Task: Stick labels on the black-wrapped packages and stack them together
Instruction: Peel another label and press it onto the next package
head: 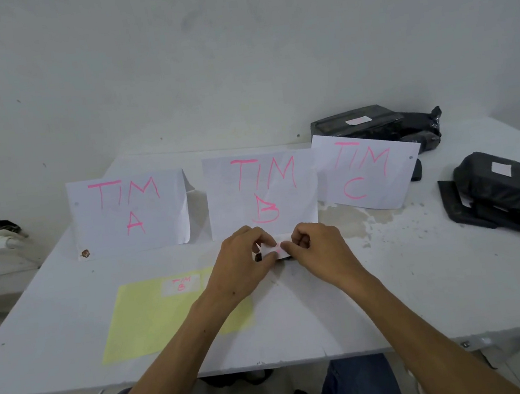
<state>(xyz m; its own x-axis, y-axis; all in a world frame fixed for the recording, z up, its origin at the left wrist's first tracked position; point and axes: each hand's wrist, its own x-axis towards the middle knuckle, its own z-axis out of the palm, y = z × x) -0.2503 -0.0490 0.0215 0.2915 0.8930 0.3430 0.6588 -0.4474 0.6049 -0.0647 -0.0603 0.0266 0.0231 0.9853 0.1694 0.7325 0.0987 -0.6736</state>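
My left hand (243, 261) and my right hand (315, 245) meet over the middle of the table and together pinch a small white label (273, 248) with pink writing. A small dark thing shows under the hands; I cannot tell what it is. A yellow backing sheet (146, 319) lies at the front left with one more label (181, 284) marked TIM B on it. Black-wrapped packages (492, 183) with white labels sit in a heap at the right edge. More black packages (374, 124) lie behind the TIM C sign.
Three white paper signs stand across the table: TIM A (129, 212), TIM B (261, 193) and TIM C (367, 172). The white table (395, 294) has chipped paint near its right middle. A wall socket (1, 235) is at the left. My knees show below the front edge.
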